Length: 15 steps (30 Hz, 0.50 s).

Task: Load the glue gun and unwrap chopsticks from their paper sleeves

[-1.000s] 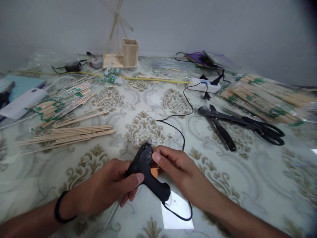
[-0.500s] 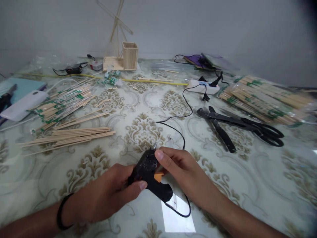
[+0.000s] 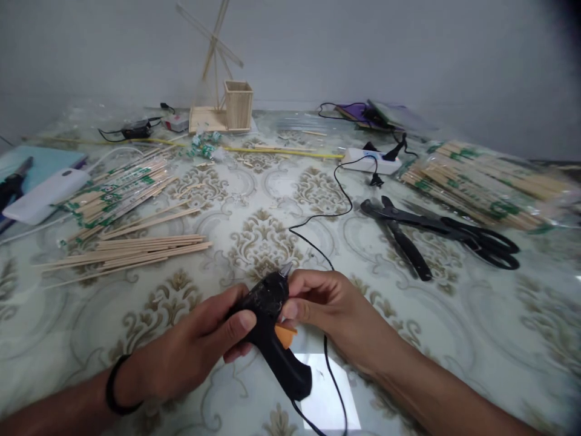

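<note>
1. Glue gun (image 3: pixel 265 303): black, held over the near middle of the bench (image 3: pixel 272 197); handle (image 3: pixel 285 369) slanting down toward the near edge, metal nozzle (image 3: pixel 285 269) at the far end. Landmark for all places below.
2. Left hand (image 3: pixel 195 345): clamped on the rear of the glue gun's body, thumb across the near side. Sound support; best kept firm and clear of the barrel's front.
3. Right hand (image 3: pixel 336 315): thumb and forefinger drawn in at the glue gun's front, just behind the nozzle. Full grip or mere touch: cannot tell; anything small between the fingertips, hidden.
4. Nozzle: possibly hot, heat not visible. Best handled by the plastic body only, with fingertips well back from the metal and light, short contact.
5. Orange trigger (image 3: pixel 285 336): below the right fingertips, apparently unpressed. Best left free of stray pressure.
6. Black cord (image 3: pixel 325 354): below and to the right of the glue gun. Slack advisable, to avoid tugging the handle.
7. Loose wooden sticks (image 3: pixel 149 245): left of and beyond the glue gun.
8. Pliers (image 3: pixel 408 248) and scissors (image 3: pixel 485 239): right of and beyond the glue gun, out of the elbow's way.
</note>
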### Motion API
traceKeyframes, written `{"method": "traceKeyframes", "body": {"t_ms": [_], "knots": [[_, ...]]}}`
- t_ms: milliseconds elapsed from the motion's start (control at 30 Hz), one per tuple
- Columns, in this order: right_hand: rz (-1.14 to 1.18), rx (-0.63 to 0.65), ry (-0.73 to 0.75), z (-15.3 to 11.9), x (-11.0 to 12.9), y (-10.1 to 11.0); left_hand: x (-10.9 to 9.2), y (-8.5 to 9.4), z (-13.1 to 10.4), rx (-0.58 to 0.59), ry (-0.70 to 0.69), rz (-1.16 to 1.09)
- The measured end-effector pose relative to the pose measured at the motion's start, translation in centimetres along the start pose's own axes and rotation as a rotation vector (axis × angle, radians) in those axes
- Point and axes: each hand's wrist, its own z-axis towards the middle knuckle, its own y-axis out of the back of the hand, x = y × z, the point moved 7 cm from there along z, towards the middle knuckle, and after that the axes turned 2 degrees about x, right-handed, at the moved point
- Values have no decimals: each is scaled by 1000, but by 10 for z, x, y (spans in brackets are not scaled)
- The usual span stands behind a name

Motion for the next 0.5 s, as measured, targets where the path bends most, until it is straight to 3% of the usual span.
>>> {"method": "traceKeyframes", "body": {"t_ms": [133,267,400,500], "knots": [[-39,-49,50,0,5,0,8,3,1,-8,-8,24],[-98,-39,67,-1,4,-4,9,1,7,30,-34,-216],[-191,-34,109,-3,7,-6,11,-4,9,36,17,-459],[-242,-63,117,-4,8,-6,16,-4,7,-20,99,-413]]}}
